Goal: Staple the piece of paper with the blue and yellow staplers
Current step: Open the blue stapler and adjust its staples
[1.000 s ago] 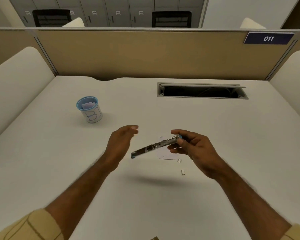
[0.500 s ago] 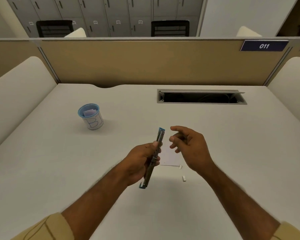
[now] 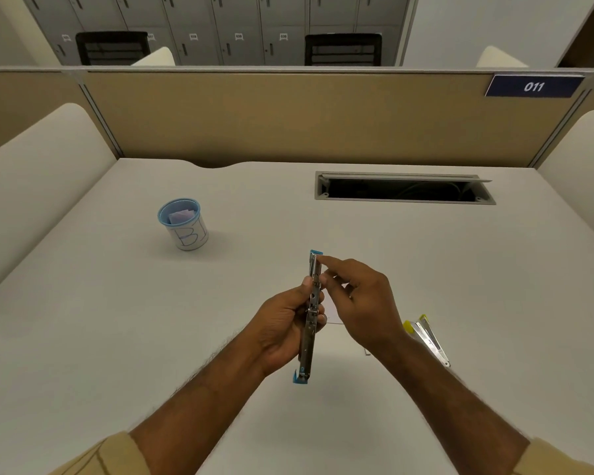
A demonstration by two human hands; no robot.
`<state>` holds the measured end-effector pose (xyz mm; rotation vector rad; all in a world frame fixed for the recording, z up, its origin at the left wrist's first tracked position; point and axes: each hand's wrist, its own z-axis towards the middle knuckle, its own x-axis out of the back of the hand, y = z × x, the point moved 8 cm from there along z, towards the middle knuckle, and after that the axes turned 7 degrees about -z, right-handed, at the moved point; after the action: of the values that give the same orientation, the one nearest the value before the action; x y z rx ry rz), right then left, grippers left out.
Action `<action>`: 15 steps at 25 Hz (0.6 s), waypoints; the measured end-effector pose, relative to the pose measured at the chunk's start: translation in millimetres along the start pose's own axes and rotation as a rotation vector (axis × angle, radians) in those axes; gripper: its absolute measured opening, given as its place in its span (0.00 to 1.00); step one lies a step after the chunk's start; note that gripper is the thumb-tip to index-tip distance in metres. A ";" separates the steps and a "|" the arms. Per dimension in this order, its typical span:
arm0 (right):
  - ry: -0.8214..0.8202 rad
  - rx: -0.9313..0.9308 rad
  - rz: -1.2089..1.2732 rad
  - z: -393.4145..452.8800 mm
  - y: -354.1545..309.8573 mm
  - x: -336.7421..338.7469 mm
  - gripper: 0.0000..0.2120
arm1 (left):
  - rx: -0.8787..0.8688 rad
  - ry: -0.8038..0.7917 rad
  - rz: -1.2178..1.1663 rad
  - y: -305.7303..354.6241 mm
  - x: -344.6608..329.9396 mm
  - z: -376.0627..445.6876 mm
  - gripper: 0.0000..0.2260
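Observation:
My left hand [image 3: 282, 329] grips the blue stapler [image 3: 310, 341], a slim metal body with blue ends, held swung open in one long line above the table. My right hand [image 3: 360, 303] is just right of it, with the index fingertip touching the stapler's far end and the other fingers loosely curled. The small white piece of paper [image 3: 331, 311] lies on the table under my hands and is mostly hidden. The yellow stapler [image 3: 427, 339] lies on the table to the right of my right wrist, partly covered by it.
A white paper cup [image 3: 184, 224] with a blue rim, marked B, stands at the left with bits of paper inside. An open cable slot [image 3: 405, 188] is set in the table [image 3: 117, 320] at the back right. A tan partition runs behind the table.
The stapler went from my right hand to my left hand and turned to point away from me. My right hand then came back and touched its far end. The view tilted down, revealing the yellow stapler.

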<state>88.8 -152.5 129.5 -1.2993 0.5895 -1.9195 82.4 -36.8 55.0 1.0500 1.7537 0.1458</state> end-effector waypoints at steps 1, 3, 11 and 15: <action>-0.002 -0.001 0.009 -0.7 0.8 -0.8 0.12 | -0.006 0.008 0.012 -0.8 1.7 -0.2 0.12; -0.019 -0.017 0.071 -3.5 2.1 -4.0 0.09 | -0.018 0.021 0.030 -2.0 3.9 -0.4 0.13; -0.020 -0.055 0.147 -24.1 15.6 -13.2 0.08 | 0.005 0.035 0.059 -20.4 5.0 -0.5 0.12; -0.031 -0.036 0.138 -31.7 15.8 -18.9 0.03 | 0.022 0.099 -0.022 -27.4 13.0 3.9 0.12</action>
<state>68.6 -148.6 94.9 -1.2748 0.6829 -1.7806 68.8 -45.8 29.1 1.0542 1.8592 0.1670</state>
